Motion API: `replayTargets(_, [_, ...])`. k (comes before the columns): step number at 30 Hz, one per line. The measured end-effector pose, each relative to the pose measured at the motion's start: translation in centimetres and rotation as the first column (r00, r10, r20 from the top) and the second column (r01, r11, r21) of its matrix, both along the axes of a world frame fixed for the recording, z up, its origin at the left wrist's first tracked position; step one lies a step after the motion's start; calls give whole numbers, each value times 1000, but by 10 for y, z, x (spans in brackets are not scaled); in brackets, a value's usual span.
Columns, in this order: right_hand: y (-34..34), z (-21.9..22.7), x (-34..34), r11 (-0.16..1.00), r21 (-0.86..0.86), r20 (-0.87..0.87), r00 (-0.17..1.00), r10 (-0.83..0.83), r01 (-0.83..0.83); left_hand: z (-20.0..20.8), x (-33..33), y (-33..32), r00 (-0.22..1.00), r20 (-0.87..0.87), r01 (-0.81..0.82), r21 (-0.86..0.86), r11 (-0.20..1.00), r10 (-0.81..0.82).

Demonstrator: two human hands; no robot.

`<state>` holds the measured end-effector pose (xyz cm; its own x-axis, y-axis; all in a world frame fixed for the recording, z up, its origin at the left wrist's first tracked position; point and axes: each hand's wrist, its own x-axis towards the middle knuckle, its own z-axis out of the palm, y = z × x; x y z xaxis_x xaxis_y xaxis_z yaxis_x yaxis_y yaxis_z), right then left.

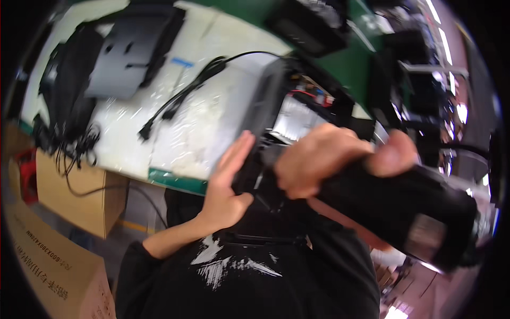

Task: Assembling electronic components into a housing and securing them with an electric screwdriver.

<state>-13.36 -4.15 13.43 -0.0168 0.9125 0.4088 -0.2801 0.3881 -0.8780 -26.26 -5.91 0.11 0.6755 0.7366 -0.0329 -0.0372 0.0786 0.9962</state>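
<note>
A black device housing (268,101) lies uncovered at the table edge, with a silver block (297,118) and red wires (304,95) inside. My left hand (226,183) rests along its near left side, fingers stretched out and holding nothing. Over the near end of the housing, my right hand (326,159) is wrapped round a thick black cylindrical tool (393,204), whose body extends to the lower right. Motion blur hides the tool's exact kind and its working end. A black power cord (199,80) runs from the housing's far end across the table to a plug.
A grey and black device (130,53) and bundled black cables (69,138) lie on the white table (196,151) at left. Another black box (305,29) stands at the back on green matting. Cardboard boxes (74,194) and a red object (26,173) are at lower left.
</note>
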Motion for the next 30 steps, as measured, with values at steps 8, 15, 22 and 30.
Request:
replayTargets(8, [-18,81,73,910,146,-50,922,-385,388,53,24,-4,998,-53,-53,-350,935,36])
replayTargets(15, [-92,115,134,741,344,-339,812,-476,578,86,45,-2,997,-80,-32,-276,961,10])
replayTargets(22, [-211,102,130,269,491,-305,453,-838,828,99,48,-1,965,-263,-53,-117,992,20])
replayTargets(30, [-297,70,104,-536,502,-368,-393,-843,679,87,52,-15,983,-182,3,-38,999,-10])
